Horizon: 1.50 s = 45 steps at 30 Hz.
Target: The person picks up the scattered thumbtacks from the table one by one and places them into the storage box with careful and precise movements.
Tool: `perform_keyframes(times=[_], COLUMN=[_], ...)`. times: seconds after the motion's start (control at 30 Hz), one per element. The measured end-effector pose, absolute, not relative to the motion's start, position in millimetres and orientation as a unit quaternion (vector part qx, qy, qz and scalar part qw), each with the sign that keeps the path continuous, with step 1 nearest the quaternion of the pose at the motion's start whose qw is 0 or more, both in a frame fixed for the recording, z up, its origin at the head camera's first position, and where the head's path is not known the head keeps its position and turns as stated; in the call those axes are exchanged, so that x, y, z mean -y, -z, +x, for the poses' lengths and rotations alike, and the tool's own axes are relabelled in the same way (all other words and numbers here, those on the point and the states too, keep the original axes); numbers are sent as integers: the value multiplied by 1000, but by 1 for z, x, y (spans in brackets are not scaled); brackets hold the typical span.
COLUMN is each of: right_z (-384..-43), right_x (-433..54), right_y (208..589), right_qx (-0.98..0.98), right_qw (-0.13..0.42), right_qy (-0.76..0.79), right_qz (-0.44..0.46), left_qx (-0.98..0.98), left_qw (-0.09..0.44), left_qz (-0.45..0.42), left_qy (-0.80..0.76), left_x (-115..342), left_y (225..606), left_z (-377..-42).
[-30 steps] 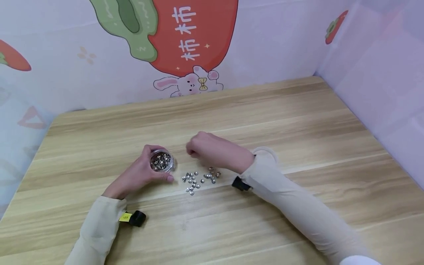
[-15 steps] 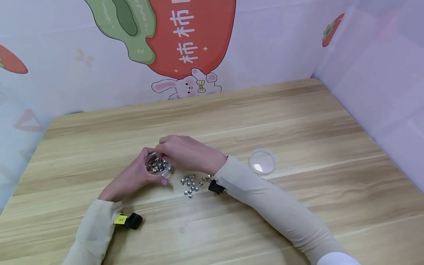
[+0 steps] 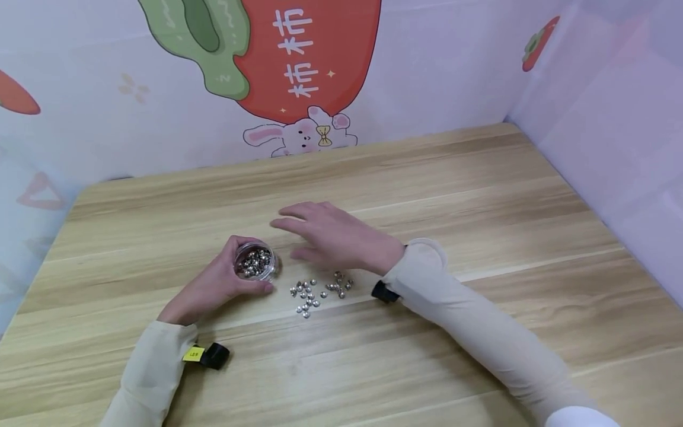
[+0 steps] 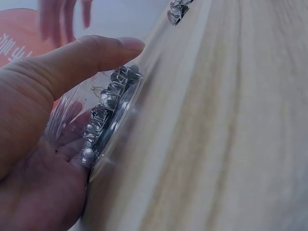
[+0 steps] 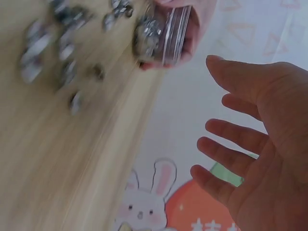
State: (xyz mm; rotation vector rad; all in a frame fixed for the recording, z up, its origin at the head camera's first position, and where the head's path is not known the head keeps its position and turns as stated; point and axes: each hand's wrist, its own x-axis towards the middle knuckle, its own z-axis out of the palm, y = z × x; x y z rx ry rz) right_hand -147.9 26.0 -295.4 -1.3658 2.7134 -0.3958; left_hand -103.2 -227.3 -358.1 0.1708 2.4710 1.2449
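Note:
A small round clear jar [image 3: 274, 268] stands on the wooden table with its mouth up, part filled with shiny silver round-headed pieces [image 3: 255, 262] that look like thumbtacks. My left hand [image 3: 226, 276] grips it from the left, thumb along the near side and fingers round the far side. In the left wrist view, the thumb [image 4: 91, 57] lies across the jar, over the silver pieces. My right hand [image 3: 338, 237] is above the table to the jar's right, fingers spread, holding nothing. Loose silver pieces [image 3: 308, 296] lie scattered below it, in two loose clusters.
A clear round lid [image 3: 433, 244] lies behind the right wrist, partly covered by the sleeve [image 3: 453, 302]. The wooden tabletop [image 3: 320, 367] reaches a back wall with a cartoon cloth [image 3: 427, 71]. A pale cloth also hangs at the right.
My right hand went left to the jar's mouth with fingers bunched, then came back right and its fingers spread. My left hand stays round the jar.

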Motion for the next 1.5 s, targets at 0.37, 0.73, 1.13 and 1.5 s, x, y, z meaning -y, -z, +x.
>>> perform_keyframes(times=[0.37, 0.73, 1.13, 1.5], right_z=[-146, -144, -146, -150], right_x=[-77, -65, -67, -78], right_y=[307, 330, 328, 311], right_qx=[-894, -884, -885, -880], right_qw=[56, 96, 74, -2], right_qy=[159, 118, 124, 149], right_qz=[-415, -443, -442, -451], left_qx=[-875, -872, -870, -871], left_qw=[193, 191, 197, 181], left_qz=[57, 56, 49, 59], left_qy=[-441, -448, -449, -453], left_x=[225, 228, 226, 225], left_y=[359, 357, 357, 358], left_z=[-104, -100, -102, -101])
